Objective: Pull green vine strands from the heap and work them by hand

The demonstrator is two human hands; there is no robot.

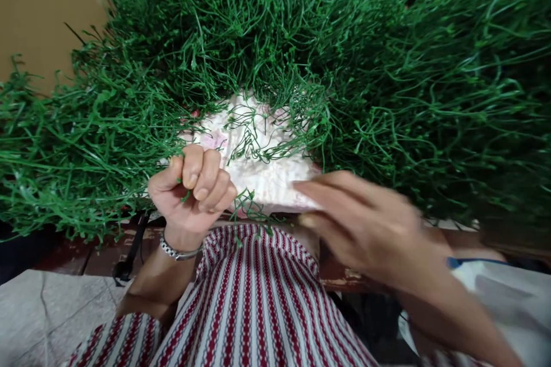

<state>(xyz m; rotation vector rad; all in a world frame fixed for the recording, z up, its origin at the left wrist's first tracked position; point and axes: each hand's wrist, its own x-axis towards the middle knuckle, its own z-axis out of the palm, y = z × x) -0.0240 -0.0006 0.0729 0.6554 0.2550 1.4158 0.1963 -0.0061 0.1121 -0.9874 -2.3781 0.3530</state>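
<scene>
My left hand (196,186) is curled closed over the near left edge of a pale floral cloth (275,180), with bits of a thin green stem poking out between its fingers. My right hand (365,218) is at the cloth's right side, smeared by motion; its thumb and forefinger are apart, and nothing shows between them. Several loose green stems (253,135) with small forked tips lie on the cloth between the hands. More stems (247,206) hang at its front edge, close to my left hand.
Large heaps of the same thin green stems rise on the left (86,149), at the back (258,17) and on the right (430,114). A tan board (47,17) stands at the back left. A white bag-like item (508,298) is at the lower right.
</scene>
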